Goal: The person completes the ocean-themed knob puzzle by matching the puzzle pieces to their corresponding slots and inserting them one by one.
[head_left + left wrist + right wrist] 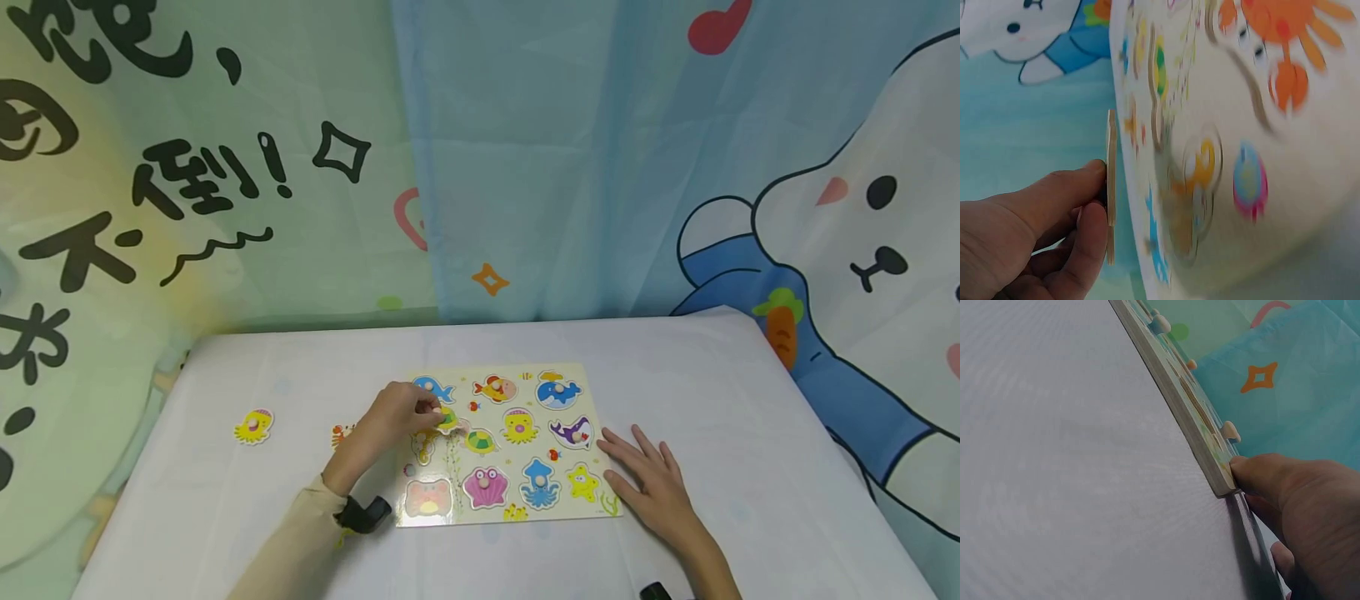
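A peg puzzle board printed with sea animals lies on the white-covered table. Over its upper left part, my left hand pinches a thin wooden puzzle piece, seen edge-on in the left wrist view. In the head view the piece looks green and yellow, partly hidden by the fingers. My right hand lies with its fingers spread at the board's right edge; the thumb touches the board's corner. Seated pieces include a pink shell, a blue octopus and a green turtle.
A loose yellow sea-animal piece lies at the table's left. An orange crab piece is partly hidden behind the left forearm. The board's lower left recess shows a printed picture. A patterned curtain hangs behind the table.
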Available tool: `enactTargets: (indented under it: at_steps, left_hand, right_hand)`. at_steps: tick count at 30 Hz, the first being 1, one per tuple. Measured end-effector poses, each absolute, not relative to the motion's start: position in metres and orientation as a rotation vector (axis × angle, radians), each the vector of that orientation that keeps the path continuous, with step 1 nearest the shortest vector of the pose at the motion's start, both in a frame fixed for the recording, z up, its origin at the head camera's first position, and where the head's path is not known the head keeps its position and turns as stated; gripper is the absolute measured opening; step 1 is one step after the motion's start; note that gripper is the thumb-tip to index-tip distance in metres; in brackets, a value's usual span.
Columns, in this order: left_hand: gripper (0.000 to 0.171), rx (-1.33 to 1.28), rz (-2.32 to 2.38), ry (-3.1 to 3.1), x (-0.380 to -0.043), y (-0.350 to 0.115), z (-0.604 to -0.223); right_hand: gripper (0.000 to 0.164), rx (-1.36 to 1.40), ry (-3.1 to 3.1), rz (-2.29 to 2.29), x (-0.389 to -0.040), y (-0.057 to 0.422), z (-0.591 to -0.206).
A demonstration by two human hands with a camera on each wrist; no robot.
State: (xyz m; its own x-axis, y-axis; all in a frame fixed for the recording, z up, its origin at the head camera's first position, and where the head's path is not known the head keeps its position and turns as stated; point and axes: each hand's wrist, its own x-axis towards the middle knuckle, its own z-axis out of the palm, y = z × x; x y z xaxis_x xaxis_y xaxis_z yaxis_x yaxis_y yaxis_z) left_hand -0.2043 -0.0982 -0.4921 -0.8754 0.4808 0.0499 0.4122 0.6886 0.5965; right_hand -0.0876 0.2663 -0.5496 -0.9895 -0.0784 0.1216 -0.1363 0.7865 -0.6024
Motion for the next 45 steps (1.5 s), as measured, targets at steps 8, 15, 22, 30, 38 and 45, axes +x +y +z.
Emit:
enactTargets:
  at_steps: [8, 15, 22, 30, 38, 45]
  left_hand:
    - [0.014, 0.816, 0.968, 2.693, -0.195, -0.075, -0.502]
    - [0.012, 0.774, 0.869, 2.654, -0.187, -0.057, -0.507]
    - [0.013, 0.67, 0.779, 2.609, -0.186, -0.045, -0.508]
    - [0.013, 0.69, 0.738, 2.592, -0.189, -0.043, -0.508]
    - [0.008, 0.757, 0.581, 2.703, -0.179, -0.04, -0.51]
    - [0.034, 0.881, 0.399, 3.011, -0.13, -0.027, -0.499]
  right_hand:
    - [0.041, 0.176, -2.885, 0.996, -0.088, 0.264, -0.552]
    - [0.041, 0.174, -2.891, 0.991, -0.088, 0.265, -0.552]
    - [0.042, 0.186, -2.883, 0.994, -0.088, 0.268, -0.553]
    - [0.042, 0.189, -2.87, 0.999, -0.088, 0.268, -0.553]
    - [0.042, 0.178, -2.866, 1.009, -0.088, 0.265, -0.551]
    - [0.042, 0.168, -2.891, 1.0, -0.089, 0.264, -0.551]
